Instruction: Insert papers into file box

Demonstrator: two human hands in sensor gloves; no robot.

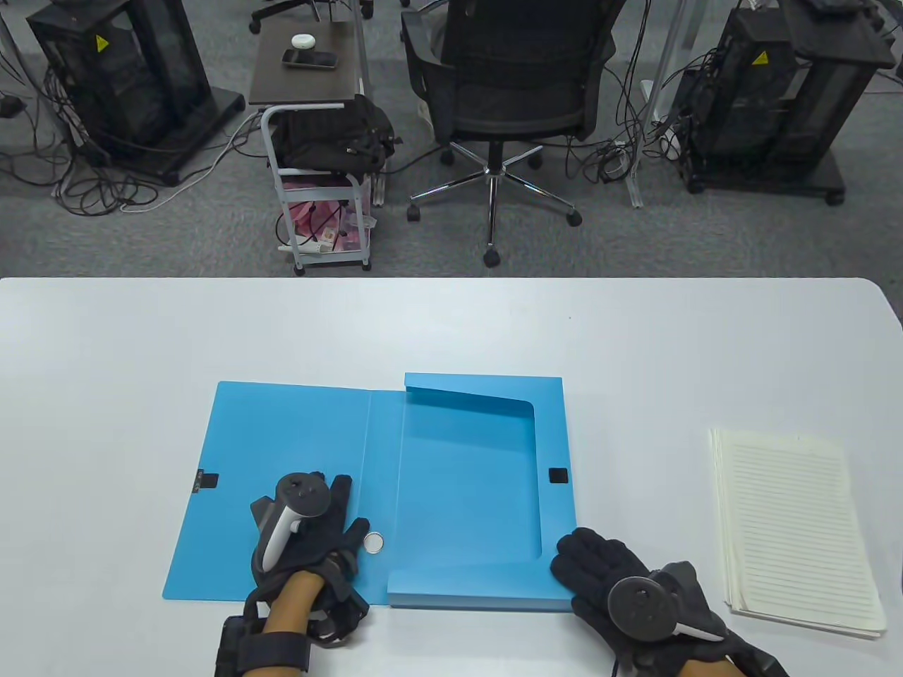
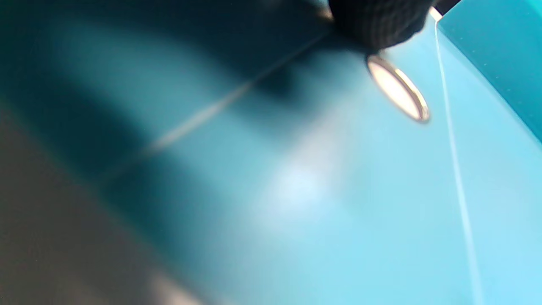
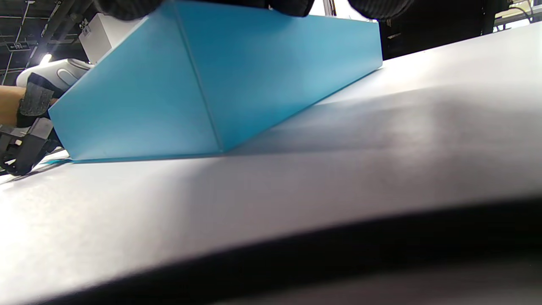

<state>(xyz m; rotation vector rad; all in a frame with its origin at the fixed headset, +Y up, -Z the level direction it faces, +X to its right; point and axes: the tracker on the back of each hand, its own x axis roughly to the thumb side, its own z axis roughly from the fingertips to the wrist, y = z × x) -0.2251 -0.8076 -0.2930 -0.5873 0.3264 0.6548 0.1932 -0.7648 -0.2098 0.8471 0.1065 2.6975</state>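
On the white surface (image 1: 451, 331), table view: file box (image 1: 480, 493) lies open and flat, lid (image 1: 275, 465) folded out to the left w/ spine between lid and tray. Tray interior shows blue only; no sheets visible inside. Papers (image 1: 797, 529) sit as one stack to the right of the box, well apart from it, untouched. Left hand (image 1: 303, 529) rests flat on the lid, fingers spread, beside the metal ring hole (image 1: 373, 542); it grips nothing. Right hand (image 1: 621, 571) lies over the near right corner of the tray, fingers extended onto the rim; no closed grasp seen.

Left wrist view: blurred. One fingertip (image 2: 377, 21) presses the blue lid just beside the ring hole (image 2: 398, 89). Fold line runs nearby.

Right wrist view: box wall (image 3: 220, 80) stands on the surface, fingertips (image 3: 127, 6) draped over its top edge. Hold appears light; cannot tell if it is a firm pinch.

Status, est.: box opened and steadied = done. Remaining: pick up stack, move it across, seat it in tray, close lid. Task is at an early stage; insertion not yet begun.
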